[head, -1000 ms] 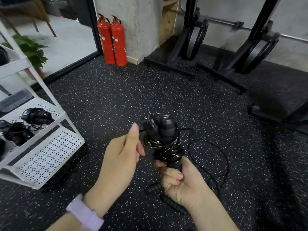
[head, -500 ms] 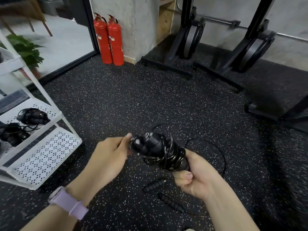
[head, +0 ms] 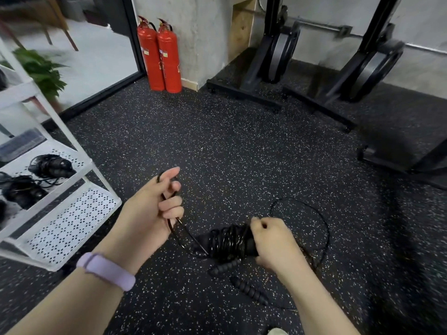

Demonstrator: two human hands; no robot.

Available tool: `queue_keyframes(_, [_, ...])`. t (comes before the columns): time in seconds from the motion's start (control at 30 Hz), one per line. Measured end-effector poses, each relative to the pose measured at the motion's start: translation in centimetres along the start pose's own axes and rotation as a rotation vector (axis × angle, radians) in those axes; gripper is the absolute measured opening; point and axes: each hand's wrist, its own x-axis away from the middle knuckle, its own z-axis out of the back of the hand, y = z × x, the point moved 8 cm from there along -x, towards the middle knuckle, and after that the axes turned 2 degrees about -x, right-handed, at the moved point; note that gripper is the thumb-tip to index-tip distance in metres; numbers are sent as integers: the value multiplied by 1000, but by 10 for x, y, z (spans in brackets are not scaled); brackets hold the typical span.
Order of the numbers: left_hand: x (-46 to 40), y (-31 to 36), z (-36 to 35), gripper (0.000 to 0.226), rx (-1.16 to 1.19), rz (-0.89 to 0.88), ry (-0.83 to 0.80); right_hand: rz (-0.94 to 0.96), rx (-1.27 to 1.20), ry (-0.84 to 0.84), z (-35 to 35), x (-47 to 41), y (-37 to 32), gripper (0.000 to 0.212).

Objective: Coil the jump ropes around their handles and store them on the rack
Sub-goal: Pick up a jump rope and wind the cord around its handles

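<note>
My right hand (head: pixel 273 243) grips the handles of a black jump rope (head: pixel 225 241), held sideways with the cord wound round them. My left hand (head: pixel 154 209) holds the free loop of that cord, pulled out to the left and looped over its fingers. On the floor below lies a second jump rope, its two ribbed handles (head: pixel 244 284) side by side and its thin cord (head: pixel 324 223) curving to the right. The white rack (head: pixel 72 213) stands at the left, with coiled ropes (head: pixel 52 165) on its middle shelf.
Two red fire extinguishers (head: pixel 159 54) stand against a concrete pillar at the back. Black machine frames (head: pixel 273 59) occupy the back right on the speckled rubber floor. A green plant (head: pixel 43 68) sits behind the rack by the glass door.
The bundle has tipped from upright to lying sideways and dropped lower. My left hand has drawn a loop of cord away from it, up and to the left.
</note>
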Motion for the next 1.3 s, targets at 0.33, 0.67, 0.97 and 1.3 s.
queue_keyframes(0.33, [36,-42,4,25,-256,252,142,-1,-579,465,48,-11,14,41])
queue_keyframes(0.67, [62,-87,-16,19,-1120,484,-183,-306,-1309,189,13,-12,24,28])
queue_keyframes(0.97, [46,-40,-22,32,-1867,-173,-94,0,-878,365,34,-11,9,30])
queue_keyframes(1.3, [60,-19,-36,42,-2390,-700,135,156,-656,605,66,-4,7,44])
